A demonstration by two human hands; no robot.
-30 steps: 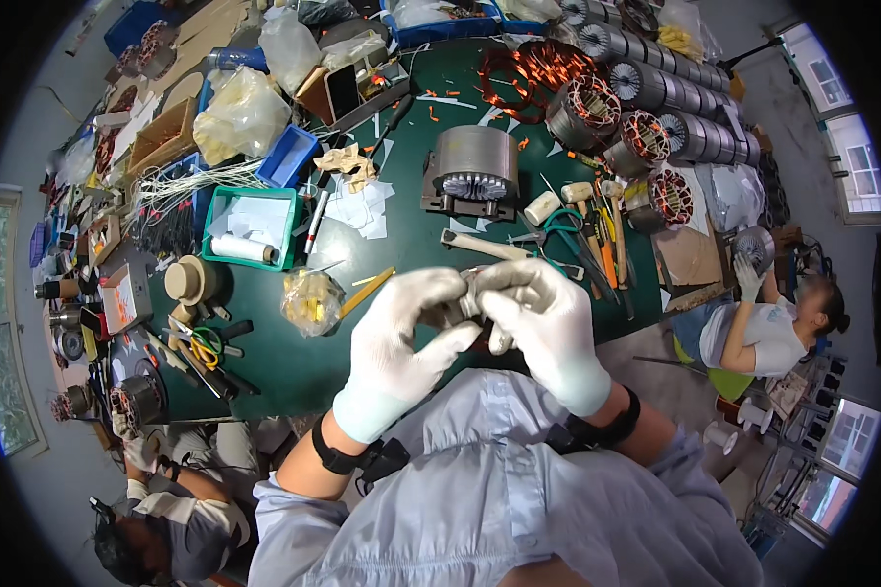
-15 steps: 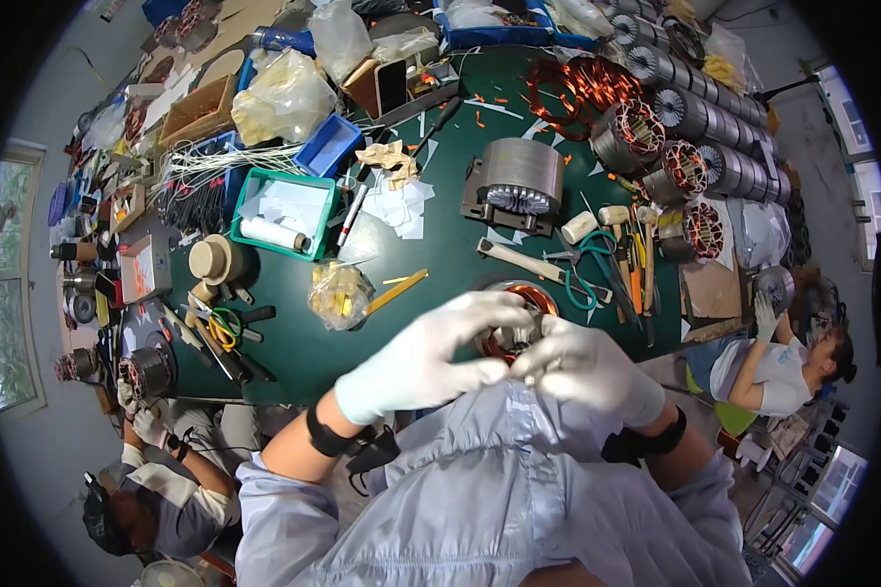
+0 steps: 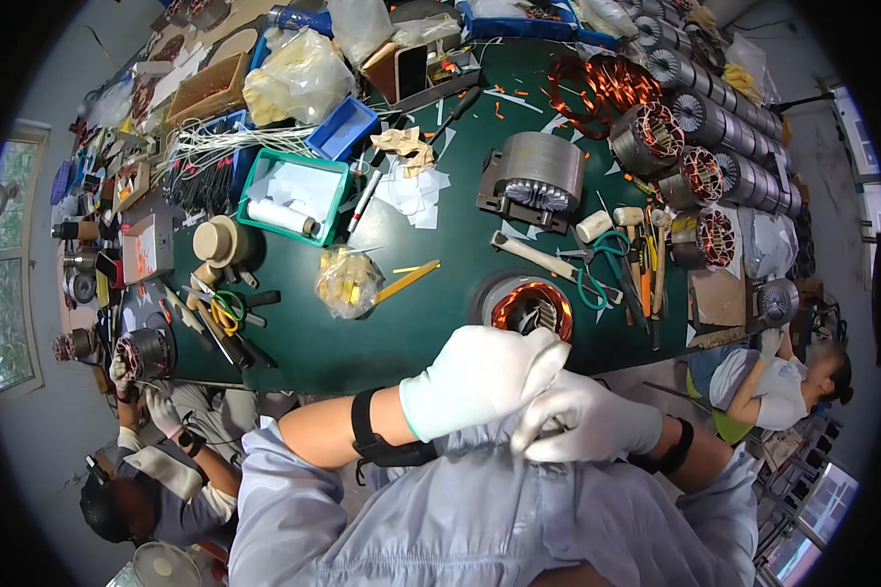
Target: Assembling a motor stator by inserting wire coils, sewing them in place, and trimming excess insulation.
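Both of my hands wear white gloves and meet in front of my chest, by the table's near edge. My left hand [image 3: 489, 384] is closed, its fingertips pressed together beside the other hand. Slightly lower and to the right, my right hand [image 3: 594, 421] is closed too, with its thumb and fingers pinched. Whatever the fingers hold, if anything, is too small or hidden to make out. Just beyond them a motor stator [image 3: 561, 311] with a ring of copper windings stands on the green table [image 3: 411, 338], its near side partly covered by my left hand.
A larger metal stator core [image 3: 543, 166] sits on a base farther back. Green-handled scissors [image 3: 589, 269], mallets and other tools lie to the right. A bag of yellow pieces [image 3: 347, 282] and a green tray [image 3: 334, 223] are left. Co-workers [image 3: 176, 489] sit at both sides.
My hands have drawn back from the stator toward my chest and come together, with the fingers closing. More of the stator's windings now show. The view has shifted slightly.
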